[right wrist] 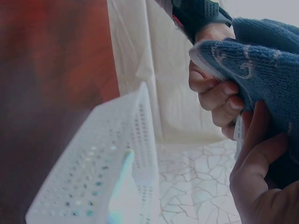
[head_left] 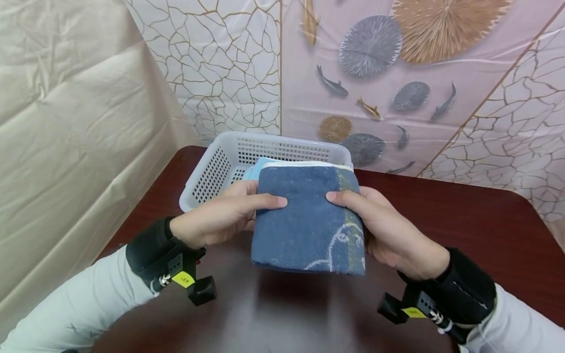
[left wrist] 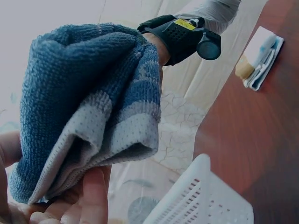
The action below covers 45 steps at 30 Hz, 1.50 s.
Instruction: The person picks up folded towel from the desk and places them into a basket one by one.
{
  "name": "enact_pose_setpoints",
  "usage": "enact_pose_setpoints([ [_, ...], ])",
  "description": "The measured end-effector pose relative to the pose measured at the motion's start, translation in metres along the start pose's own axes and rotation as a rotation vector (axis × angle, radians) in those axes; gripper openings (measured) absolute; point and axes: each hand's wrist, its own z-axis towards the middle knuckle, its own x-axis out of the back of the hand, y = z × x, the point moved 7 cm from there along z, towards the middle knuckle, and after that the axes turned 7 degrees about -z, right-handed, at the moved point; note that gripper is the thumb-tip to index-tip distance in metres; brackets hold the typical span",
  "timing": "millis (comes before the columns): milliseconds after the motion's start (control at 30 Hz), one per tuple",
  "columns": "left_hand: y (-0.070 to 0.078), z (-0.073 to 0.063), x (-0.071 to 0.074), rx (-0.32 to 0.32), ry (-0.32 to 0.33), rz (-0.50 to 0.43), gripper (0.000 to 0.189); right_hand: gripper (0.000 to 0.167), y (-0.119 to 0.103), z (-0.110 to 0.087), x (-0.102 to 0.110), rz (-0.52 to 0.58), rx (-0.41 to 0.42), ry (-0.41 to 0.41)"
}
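Observation:
A folded blue towel (head_left: pixel 304 225) with a pale edge and a white line drawing is held up over the table, in front of a white basket (head_left: pixel 204 184). My left hand (head_left: pixel 227 213) pinches its left side, thumb on the front face and the other fingers behind. On the right side my right hand (head_left: pixel 390 228) grips it the same way. From the left wrist, the towel's folded layers (left wrist: pixel 86 121) show, with pale hems loosely gathered. Inside the basket lies a light blue cloth (head_left: pixel 254 170), partly hidden by the towel.
The dark red-brown table (head_left: pixel 441 215) runs under everything. Another folded towel (left wrist: pixel 261 56), white with tan and blue, lies on it in the left wrist view. Patterned cloth (head_left: pixel 220 73) hangs behind the table, and a cream sheet (head_left: pixel 79 122) hangs along the left.

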Motion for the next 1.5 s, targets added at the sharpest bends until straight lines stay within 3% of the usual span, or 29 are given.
enact_pose_setpoints([
  [267, 0.013, 0.004, 0.009, -0.065, 0.035, 0.022, 0.041, 0.038, -0.013, 0.015, 0.002, -0.009, -0.003, 0.023],
  [667, 0.03, 0.018, 0.028, -0.052, 0.065, -0.029, 0.041, 0.034, -0.025, 0.047, 0.005, 0.077, -0.001, -0.005],
  [867, 0.03, 0.028, 0.037, -0.011, 0.104, -0.032, 0.046, 0.038, -0.024, 0.062, 0.013, 0.06, -0.015, 0.062],
  [1000, 0.028, 0.032, 0.044, 0.011, 0.12, -0.039, 0.05, 0.041, -0.024, 0.071, 0.013, 0.047, -0.011, 0.065],
  [1500, 0.031, 0.054, 0.064, -0.019, 0.186, -0.042, 0.055, 0.052, -0.025, 0.098, 0.021, 0.128, -0.008, 0.106],
])
